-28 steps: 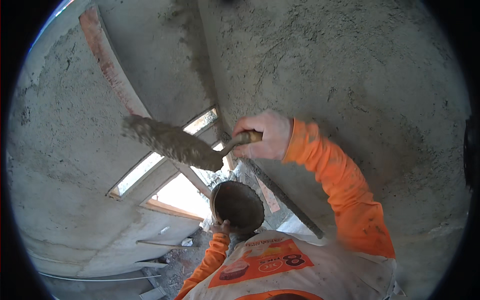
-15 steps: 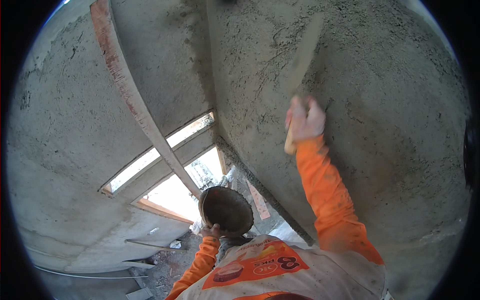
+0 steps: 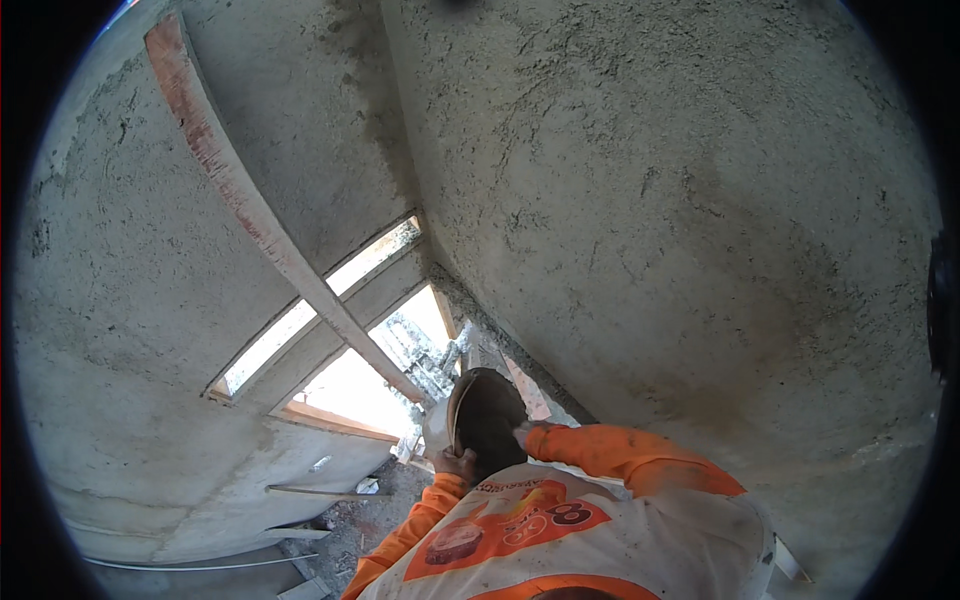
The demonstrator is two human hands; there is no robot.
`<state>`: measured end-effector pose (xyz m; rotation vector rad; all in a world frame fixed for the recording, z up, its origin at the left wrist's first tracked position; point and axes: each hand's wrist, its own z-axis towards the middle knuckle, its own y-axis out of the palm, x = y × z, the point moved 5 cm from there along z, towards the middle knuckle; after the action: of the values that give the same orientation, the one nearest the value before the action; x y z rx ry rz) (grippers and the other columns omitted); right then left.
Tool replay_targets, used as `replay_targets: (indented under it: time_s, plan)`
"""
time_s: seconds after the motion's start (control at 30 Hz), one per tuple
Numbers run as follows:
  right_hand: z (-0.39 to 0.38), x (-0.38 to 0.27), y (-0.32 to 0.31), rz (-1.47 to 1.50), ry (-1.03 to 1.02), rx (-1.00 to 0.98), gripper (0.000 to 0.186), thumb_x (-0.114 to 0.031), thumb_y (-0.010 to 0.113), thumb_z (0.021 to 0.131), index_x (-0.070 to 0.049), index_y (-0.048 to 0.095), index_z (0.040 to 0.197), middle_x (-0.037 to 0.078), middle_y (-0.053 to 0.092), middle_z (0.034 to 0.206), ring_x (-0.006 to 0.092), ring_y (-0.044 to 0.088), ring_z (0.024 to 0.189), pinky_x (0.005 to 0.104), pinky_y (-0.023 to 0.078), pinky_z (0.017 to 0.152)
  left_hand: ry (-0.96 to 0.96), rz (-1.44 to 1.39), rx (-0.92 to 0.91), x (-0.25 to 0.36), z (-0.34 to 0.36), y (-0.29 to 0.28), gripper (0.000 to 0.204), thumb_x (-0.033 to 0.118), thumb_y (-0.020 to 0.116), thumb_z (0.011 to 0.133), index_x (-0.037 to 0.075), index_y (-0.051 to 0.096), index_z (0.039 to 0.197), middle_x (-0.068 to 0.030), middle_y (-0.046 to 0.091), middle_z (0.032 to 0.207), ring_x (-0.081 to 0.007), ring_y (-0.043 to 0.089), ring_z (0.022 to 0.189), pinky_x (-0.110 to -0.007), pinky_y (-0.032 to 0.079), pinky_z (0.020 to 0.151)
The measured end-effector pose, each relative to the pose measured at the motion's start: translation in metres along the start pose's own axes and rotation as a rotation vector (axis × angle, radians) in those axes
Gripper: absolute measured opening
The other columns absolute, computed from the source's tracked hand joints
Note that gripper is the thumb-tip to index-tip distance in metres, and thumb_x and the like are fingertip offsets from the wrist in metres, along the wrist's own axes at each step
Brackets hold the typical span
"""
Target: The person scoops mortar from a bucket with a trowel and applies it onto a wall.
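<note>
My left hand [image 3: 455, 465] grips the rim of a round, mortar-crusted bucket [image 3: 487, 408], tilted so that its dark inside faces up toward me. Against the bucket's right side, partly inside its mouth, is my right hand [image 3: 523, 433]. Its fingers are mostly out of sight. The wooden-handled trowel that it held half a second ago is hidden by the bucket and the hand. To the right rises a rough, freshly plastered grey wall [image 3: 640, 220].
A long wooden board [image 3: 235, 185] leans across the left wall, passing window openings [image 3: 345, 390] with bright light. Rubble and loose strips [image 3: 315, 490] lie on the floor at lower left. A dark ledge [image 3: 540, 375] runs along the right wall's foot.
My right hand has come down from the right wall to the bucket, taking the trowel out of sight. The bucket has shifted right and tipped more in my left hand.
</note>
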<state>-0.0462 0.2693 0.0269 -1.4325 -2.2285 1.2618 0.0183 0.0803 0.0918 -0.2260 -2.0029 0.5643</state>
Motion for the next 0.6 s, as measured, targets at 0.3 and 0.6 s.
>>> replay_targets:
  time_s: [0.3,0.6]
  plan:
    - [-0.026,0.023,-0.037,0.292,-0.016,0.282,0.032,-0.032,0.057,0.069,-0.006,0.052,0.089,0.014,0.058,0.081,0.0315,0.056,0.076,0.0408,0.044,0.067,-0.091,-0.274,0.155,-0.028,0.016,-0.026,0.031,0.017,0.059,0.061,-0.009,0.056,0.077,-0.0115,0.056,0.063,-0.0167,0.053,0.056,-0.031,0.044,0.052]
    - [-0.106,-0.038,-0.297,0.1,-0.138,0.867,0.03,-0.032,0.06,0.07,-0.006,0.052,0.081,0.014,0.056,0.076,0.0302,0.054,0.071,0.0387,0.043,0.062,-0.178,-0.336,0.228,-0.06,0.04,-0.022,0.036,0.021,0.059,0.058,-0.009,0.058,0.079,-0.015,0.059,0.066,-0.0242,0.057,0.059,-0.034,0.045,0.054]
